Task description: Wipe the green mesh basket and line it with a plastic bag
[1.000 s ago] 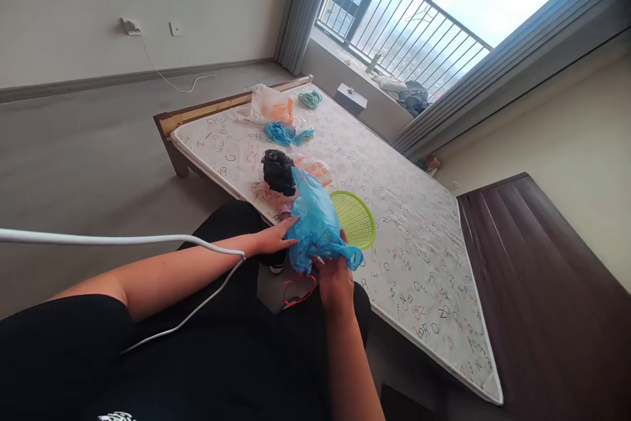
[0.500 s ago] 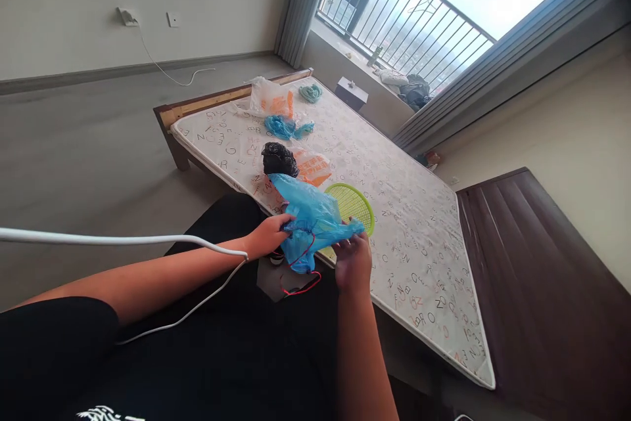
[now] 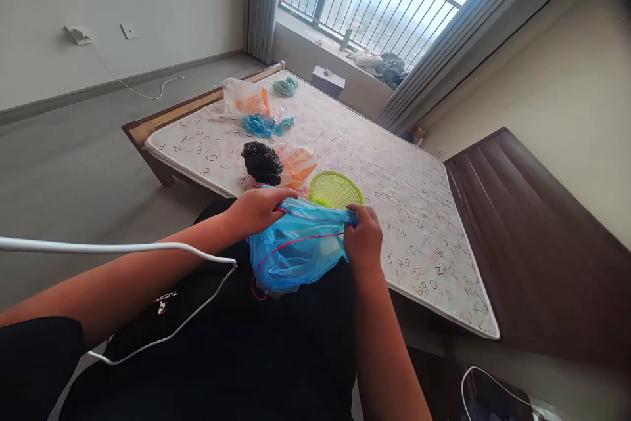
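Stretched between my two hands is a thin blue plastic bag [image 3: 300,257] with a red drawstring, hanging over my lap. My left hand [image 3: 261,211] is closed on the bag's upper left edge. At the upper right edge, my right hand [image 3: 363,230] grips the plastic in its closed fingers. Just beyond the bag, a green mesh basket [image 3: 338,188] sits on the mattress, its near part hidden by the bag. A crumpled black plastic bag [image 3: 262,163] lies past my left hand, beside a white and orange plastic bag [image 3: 297,163].
The mattress [image 3: 409,211] also bears a crumpled blue bag [image 3: 261,125], another white and orange bag [image 3: 244,98] and a teal coiled bundle [image 3: 285,86]. A white cable [image 3: 98,247] crosses over my left forearm. A dark headboard [image 3: 537,230] stands at the right.
The blue bag was bunched up and is now spread wide between my hands. My left hand has moved up to its edge, and my right hand has closed on the other side.
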`<action>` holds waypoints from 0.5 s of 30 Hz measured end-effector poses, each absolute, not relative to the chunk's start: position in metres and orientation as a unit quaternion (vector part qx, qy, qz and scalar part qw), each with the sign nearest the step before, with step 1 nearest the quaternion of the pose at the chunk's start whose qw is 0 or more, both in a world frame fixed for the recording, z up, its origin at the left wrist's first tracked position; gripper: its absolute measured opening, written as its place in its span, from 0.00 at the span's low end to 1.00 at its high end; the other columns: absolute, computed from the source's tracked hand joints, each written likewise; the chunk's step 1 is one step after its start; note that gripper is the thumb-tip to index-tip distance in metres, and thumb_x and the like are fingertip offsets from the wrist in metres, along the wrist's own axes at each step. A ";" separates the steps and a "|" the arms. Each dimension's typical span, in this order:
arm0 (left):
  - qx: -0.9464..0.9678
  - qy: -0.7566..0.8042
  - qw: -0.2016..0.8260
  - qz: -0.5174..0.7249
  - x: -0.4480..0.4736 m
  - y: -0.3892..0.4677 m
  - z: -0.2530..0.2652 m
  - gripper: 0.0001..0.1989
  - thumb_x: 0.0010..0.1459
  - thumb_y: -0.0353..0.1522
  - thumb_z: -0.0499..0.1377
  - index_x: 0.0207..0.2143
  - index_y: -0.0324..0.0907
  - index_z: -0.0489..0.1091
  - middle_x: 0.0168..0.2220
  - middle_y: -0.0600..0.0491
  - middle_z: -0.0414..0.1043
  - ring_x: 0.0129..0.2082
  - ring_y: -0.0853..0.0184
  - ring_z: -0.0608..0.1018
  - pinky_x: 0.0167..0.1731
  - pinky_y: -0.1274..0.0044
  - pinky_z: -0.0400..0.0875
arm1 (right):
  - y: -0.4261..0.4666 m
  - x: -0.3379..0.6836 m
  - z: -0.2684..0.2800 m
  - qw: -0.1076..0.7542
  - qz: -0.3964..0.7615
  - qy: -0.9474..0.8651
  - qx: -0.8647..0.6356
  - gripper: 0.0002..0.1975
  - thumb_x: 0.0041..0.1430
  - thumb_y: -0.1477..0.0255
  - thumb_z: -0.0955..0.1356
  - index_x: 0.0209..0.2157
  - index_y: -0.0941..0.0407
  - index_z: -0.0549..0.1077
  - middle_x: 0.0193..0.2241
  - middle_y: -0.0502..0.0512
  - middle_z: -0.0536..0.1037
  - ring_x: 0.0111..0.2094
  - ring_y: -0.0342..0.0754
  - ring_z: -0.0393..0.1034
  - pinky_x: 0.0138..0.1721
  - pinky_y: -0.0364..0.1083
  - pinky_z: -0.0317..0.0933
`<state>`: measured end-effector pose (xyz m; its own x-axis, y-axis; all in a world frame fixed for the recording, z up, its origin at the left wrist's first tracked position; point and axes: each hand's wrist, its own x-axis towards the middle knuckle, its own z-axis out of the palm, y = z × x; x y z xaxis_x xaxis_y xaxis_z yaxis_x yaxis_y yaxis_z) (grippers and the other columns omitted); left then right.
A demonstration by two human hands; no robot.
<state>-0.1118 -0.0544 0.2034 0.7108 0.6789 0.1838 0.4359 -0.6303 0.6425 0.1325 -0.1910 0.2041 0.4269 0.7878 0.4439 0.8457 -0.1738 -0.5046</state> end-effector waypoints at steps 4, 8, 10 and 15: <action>0.895 0.373 0.202 0.141 -0.114 -0.023 0.193 0.25 0.61 0.38 0.63 0.61 0.49 0.71 0.54 0.47 0.77 0.54 0.53 0.79 0.53 0.70 0.70 | -0.205 0.187 0.232 0.376 -0.141 -0.447 -0.800 0.13 0.47 0.79 0.61 0.33 0.54 0.73 0.36 0.55 0.75 0.40 0.53 0.69 0.44 0.51 0.64; 0.916 0.325 0.215 0.098 -0.098 0.007 0.184 0.32 0.56 0.50 0.67 0.60 0.48 0.72 0.51 0.46 0.79 0.49 0.53 0.80 0.48 0.73 0.71 | -0.207 0.227 0.247 0.430 -0.121 -0.351 -0.823 0.10 0.46 0.79 0.62 0.31 0.54 0.70 0.27 0.49 0.71 0.31 0.48 0.64 0.38 0.49 0.62; 0.928 0.283 0.225 0.087 -0.085 0.024 0.186 0.30 0.56 0.52 0.66 0.57 0.48 0.75 0.47 0.48 0.80 0.46 0.55 0.81 0.46 0.73 0.70 | -0.201 0.245 0.248 0.485 -0.088 -0.302 -0.816 0.08 0.47 0.78 0.63 0.31 0.54 0.69 0.24 0.46 0.68 0.28 0.45 0.62 0.35 0.47 0.63; 0.928 0.302 0.200 0.091 -0.035 0.075 0.207 0.21 0.54 0.46 0.68 0.48 0.47 0.79 0.39 0.49 0.80 0.44 0.57 0.79 0.46 0.73 0.69 | -0.169 0.276 0.254 0.687 0.071 -0.212 -0.692 0.08 0.53 0.72 0.66 0.35 0.52 0.62 0.25 0.42 0.65 0.24 0.41 0.65 0.27 0.44 0.68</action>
